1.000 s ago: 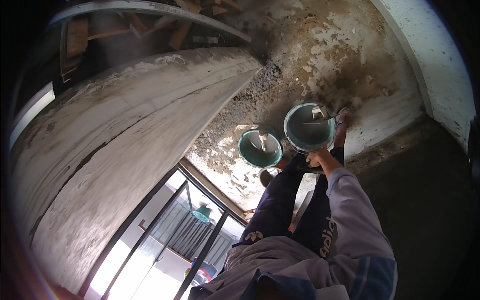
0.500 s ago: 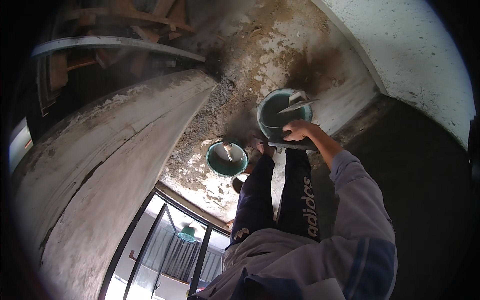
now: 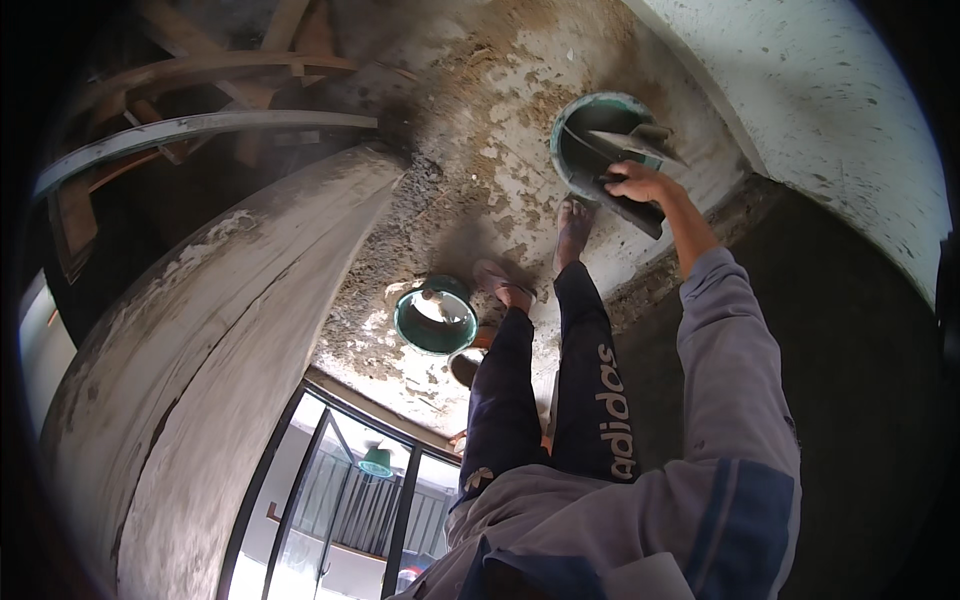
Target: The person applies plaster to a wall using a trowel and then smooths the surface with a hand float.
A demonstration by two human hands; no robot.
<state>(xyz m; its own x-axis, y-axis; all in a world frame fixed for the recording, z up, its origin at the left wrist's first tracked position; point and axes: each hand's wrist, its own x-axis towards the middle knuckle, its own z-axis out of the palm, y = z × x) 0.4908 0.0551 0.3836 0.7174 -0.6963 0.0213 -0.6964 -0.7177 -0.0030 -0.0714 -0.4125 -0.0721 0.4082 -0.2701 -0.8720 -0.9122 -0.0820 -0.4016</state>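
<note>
Gripping one dark flat tool (image 3: 640,215), right hand (image 3: 644,183), fingers curled, beside one green bucket (image 3: 563,165); second bucket (image 3: 437,343) apart.

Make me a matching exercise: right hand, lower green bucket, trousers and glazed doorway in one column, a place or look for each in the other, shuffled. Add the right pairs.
Things:
1. Right hand
2. Lower green bucket
3. Trousers
4. Glazed doorway

Places and looks:
A. Dark, with pale printing down the right leg
B. Black-framed, toward the picture's lower left
C. On a dark flat tool, by the upper green bucket
D. Left of the left foot

Pairs: 1-C, 2-D, 3-A, 4-B
</note>
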